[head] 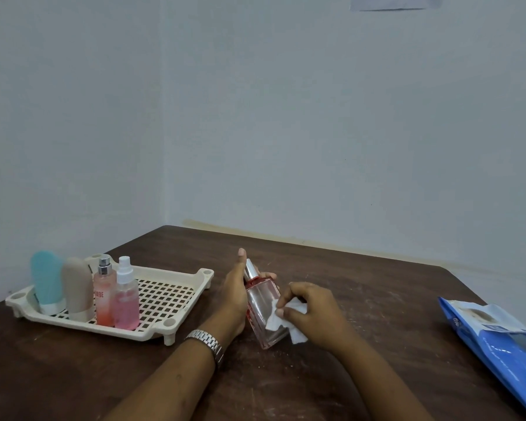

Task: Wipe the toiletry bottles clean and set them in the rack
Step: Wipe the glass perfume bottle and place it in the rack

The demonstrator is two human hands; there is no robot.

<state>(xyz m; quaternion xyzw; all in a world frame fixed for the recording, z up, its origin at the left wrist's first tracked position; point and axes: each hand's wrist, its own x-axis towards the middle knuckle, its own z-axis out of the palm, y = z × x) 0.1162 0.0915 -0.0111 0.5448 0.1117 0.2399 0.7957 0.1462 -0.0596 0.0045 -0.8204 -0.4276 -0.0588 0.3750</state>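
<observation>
While left hand (pixel 236 296) grips the tilted glass bottle (pixel 263 308) and right hand (pixel 313 311) pinches the white wipe (pixel 286 325) against its near face, judged best: turn bottle between strokes, cover neck, then into rack (pixel 152 333) left of left hand.

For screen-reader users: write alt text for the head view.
A left hand holds a clear, pink-edged rectangular glass spray bottle tilted at a dark wooden table while the right hand holds a white wipe against it. Left, a cream plastic lattice rack holds four upright toiletry bottles; right, a blue wipes pack.
</observation>
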